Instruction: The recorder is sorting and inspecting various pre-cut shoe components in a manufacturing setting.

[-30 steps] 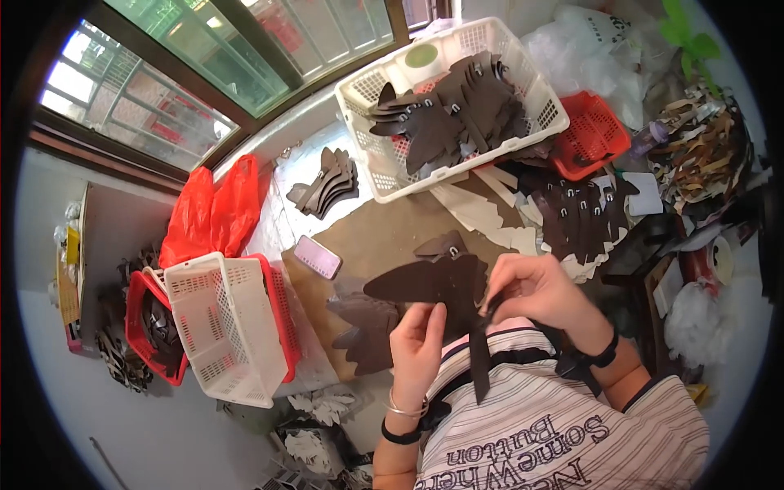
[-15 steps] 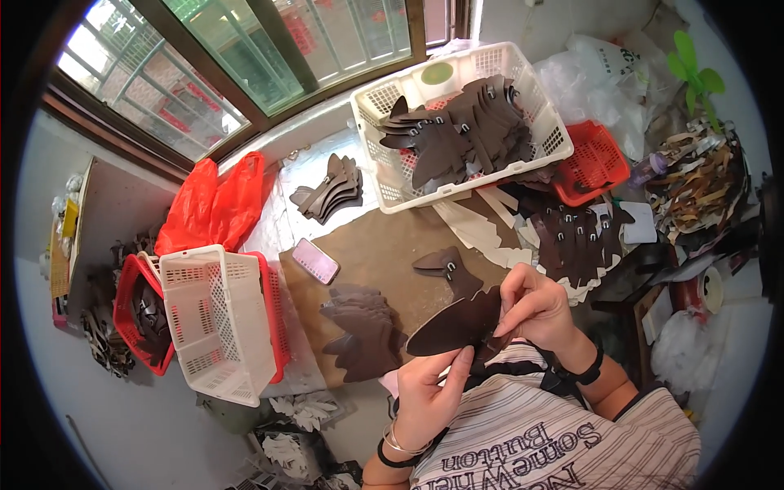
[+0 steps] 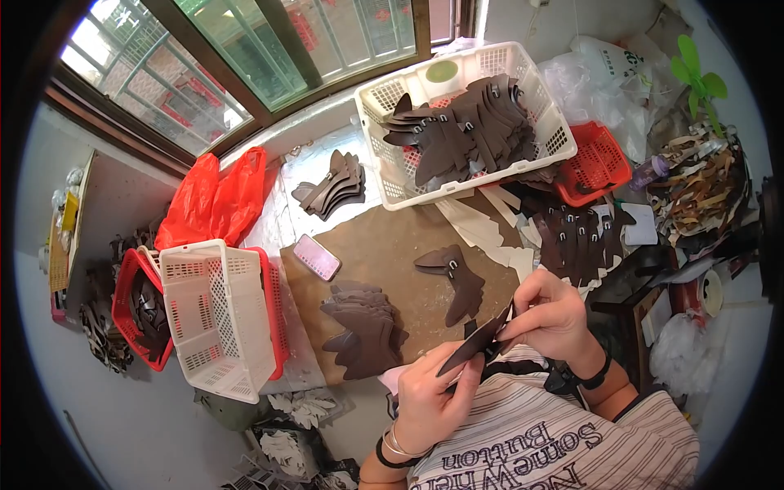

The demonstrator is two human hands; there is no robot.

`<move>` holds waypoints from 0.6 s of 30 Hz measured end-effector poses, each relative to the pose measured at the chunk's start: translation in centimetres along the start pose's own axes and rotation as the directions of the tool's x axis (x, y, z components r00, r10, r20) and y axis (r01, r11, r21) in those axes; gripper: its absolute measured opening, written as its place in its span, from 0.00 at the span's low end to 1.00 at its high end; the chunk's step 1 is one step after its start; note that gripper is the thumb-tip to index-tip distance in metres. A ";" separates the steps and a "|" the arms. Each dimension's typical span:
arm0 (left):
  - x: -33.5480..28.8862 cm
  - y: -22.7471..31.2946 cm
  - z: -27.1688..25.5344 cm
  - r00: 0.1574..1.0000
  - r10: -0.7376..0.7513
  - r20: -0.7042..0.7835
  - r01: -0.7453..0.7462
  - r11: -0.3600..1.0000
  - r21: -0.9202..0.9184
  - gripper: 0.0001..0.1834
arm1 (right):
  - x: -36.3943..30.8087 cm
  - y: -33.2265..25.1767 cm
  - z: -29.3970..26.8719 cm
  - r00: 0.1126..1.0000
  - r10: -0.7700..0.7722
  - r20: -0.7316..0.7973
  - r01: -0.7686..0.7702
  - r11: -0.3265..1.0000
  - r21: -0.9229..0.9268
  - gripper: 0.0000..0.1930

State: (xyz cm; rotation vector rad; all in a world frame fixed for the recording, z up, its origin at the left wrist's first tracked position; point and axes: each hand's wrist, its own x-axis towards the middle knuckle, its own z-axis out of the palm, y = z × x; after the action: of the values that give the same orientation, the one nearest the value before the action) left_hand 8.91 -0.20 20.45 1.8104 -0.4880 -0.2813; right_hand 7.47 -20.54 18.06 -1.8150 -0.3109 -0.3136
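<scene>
Close in front of my body, a dark brown leather piece (image 3: 476, 345), shaped like a shoe-upper part, is held up between both hands. My left hand (image 3: 433, 398) grips its lower left end, thumb on the near side. The fingers of my right hand (image 3: 553, 317) pinch its right end, where a narrow strap seems to sit; the fingers partly hide it. On the brown work sheet (image 3: 388, 253) just beyond lies one similar piece with a metal buckle (image 3: 464, 290). Left of it rests a stack of dark leather pieces (image 3: 363, 331).
A white basket (image 3: 392, 196) of buckled pieces stands by the window, beside a small red basket (image 3: 600, 167). More buckled pieces (image 3: 576, 245) lie at right. A phone (image 3: 317, 258), a small fanned stack (image 3: 335, 188), a red bag (image 3: 214, 204) and a tipped white basket (image 3: 200, 327) are left.
The held leather piece has been turned from broad side to nearly edge-on and moved right. My left hand has shifted its grip, uncovering more of the buckled piece on the table.
</scene>
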 end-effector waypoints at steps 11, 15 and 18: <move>-0.2 -0.6 -0.4 0.998 0.031 0.052 -0.036 0.995 0.092 0.08 | 0.3 -1.0 0.6 0.999 -0.025 0.027 0.028 0.988 -0.151 0.14; 0.3 -0.2 0.5 0.990 0.138 0.004 -0.136 0.969 0.205 0.10 | 1.2 -1.8 1.8 0.981 0.064 -0.182 -0.080 0.993 -0.085 0.15; 0.0 -1.9 1.0 0.976 0.201 -0.087 -0.173 0.952 0.253 0.13 | 0.3 -1.5 1.4 0.971 0.187 -0.150 -0.172 0.979 0.110 0.16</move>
State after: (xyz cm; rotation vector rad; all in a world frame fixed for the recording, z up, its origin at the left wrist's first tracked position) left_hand 8.82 -0.61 18.39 1.9886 -0.6323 0.0135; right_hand 7.25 -18.83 19.14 -1.6971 -0.0475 -0.3095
